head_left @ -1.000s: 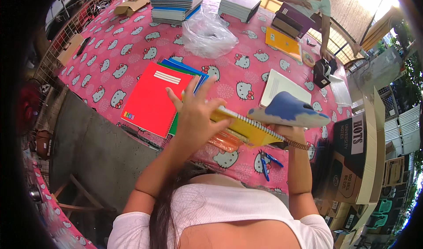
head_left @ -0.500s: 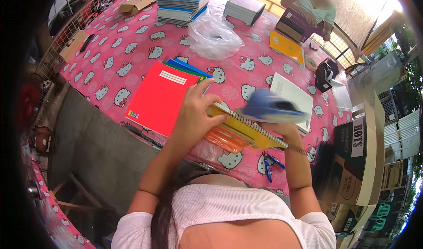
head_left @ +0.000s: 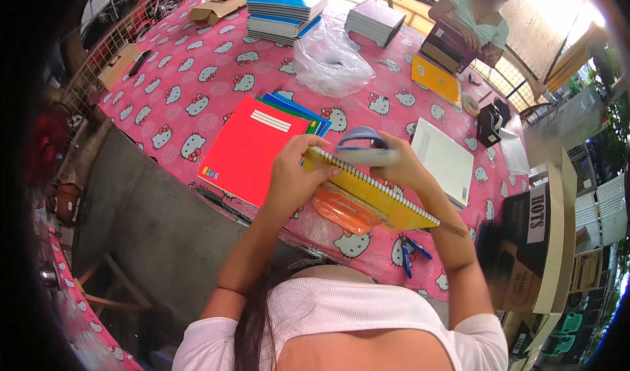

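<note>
My left hand (head_left: 295, 177) pinches the upper left end of a yellow spiral notebook (head_left: 387, 200), held on edge with its coil upward. Loose brown coil (head_left: 454, 229) sticks out past the spine's right end, over my right forearm. In my right hand (head_left: 401, 165) is a blurred blue tool (head_left: 362, 153) with an arched handle and a pale flat base, like a small iron or scrubbing brush. It is close to the notebook's spine; whether they touch I cannot tell. Beneath the notebook lies an orange plastic-wrapped bundle (head_left: 344, 210). Blue-handled pliers (head_left: 408, 256) rest near the table edge.
A red notebook (head_left: 249, 151) tops a fanned pile at left; a white notebook (head_left: 443, 161) lies at right. Farther back are blue notebook stacks (head_left: 285, 10), a clear plastic bag (head_left: 331, 62) and a yellow notebook (head_left: 435, 79). Cardboard boxes (head_left: 531, 246) stand right; a person (head_left: 472, 20) sits opposite.
The blue tool has moved left along the spiral spine, toward my left hand, and my right hand has come up with it. My left hand keeps its pinch. The whole view has shifted slightly.
</note>
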Motion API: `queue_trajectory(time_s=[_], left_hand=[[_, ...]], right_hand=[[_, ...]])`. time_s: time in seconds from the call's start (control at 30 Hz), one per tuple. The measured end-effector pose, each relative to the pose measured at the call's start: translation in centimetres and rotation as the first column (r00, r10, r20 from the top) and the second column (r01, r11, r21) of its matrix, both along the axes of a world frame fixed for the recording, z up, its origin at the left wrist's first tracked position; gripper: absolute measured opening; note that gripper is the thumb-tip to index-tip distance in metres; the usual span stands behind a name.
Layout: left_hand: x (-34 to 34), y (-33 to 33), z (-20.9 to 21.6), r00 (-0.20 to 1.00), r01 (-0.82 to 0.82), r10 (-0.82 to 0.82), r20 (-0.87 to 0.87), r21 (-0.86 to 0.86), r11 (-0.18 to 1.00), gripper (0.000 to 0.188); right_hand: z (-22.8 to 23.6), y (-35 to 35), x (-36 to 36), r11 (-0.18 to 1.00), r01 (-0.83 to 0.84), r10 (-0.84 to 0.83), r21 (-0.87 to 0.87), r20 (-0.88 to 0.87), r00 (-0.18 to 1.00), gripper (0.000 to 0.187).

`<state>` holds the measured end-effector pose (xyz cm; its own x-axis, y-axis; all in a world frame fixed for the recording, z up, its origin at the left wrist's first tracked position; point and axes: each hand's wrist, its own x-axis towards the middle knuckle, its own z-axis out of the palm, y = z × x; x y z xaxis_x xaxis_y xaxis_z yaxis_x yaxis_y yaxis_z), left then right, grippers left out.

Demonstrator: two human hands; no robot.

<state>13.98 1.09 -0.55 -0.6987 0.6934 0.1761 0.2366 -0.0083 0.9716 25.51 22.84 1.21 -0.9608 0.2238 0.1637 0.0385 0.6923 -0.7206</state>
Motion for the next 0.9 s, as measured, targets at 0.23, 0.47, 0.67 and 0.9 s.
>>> queue_trajectory(time_s=[0.23,0.47,0.67,0.9], left_hand=[[-0.9,-0.7,-1.3,0.977,0.007,-0.069,0.204,0.291,0.957,0.045],[-2.4,-0.7,-0.9,0.885,0.111,-0.268,0.381,0.385,0.916,0.030],[-5.1,0.1,-3.4,0.882,0.188,-0.342,0.323,0.424,0.886,0.023],[-5.1,2.6,-2.3,0.827,0.229,-0.401,0.394,0.416,0.880,0.020]], right_hand=[[0.4,-1.9,-0.2,0.979,-0.020,0.010,-0.203,-0.050,0.999,0.031],[-8.4,0.9,8.8,0.661,0.342,-0.607,0.668,0.208,0.767,0.034],[-9.7,-5.8,18.7,0.747,0.499,-0.611,0.440,0.156,0.776,0.048],[-12.7,-13.3,23.5,0.465,0.633,-0.809,0.619,0.006,0.588,0.041]])
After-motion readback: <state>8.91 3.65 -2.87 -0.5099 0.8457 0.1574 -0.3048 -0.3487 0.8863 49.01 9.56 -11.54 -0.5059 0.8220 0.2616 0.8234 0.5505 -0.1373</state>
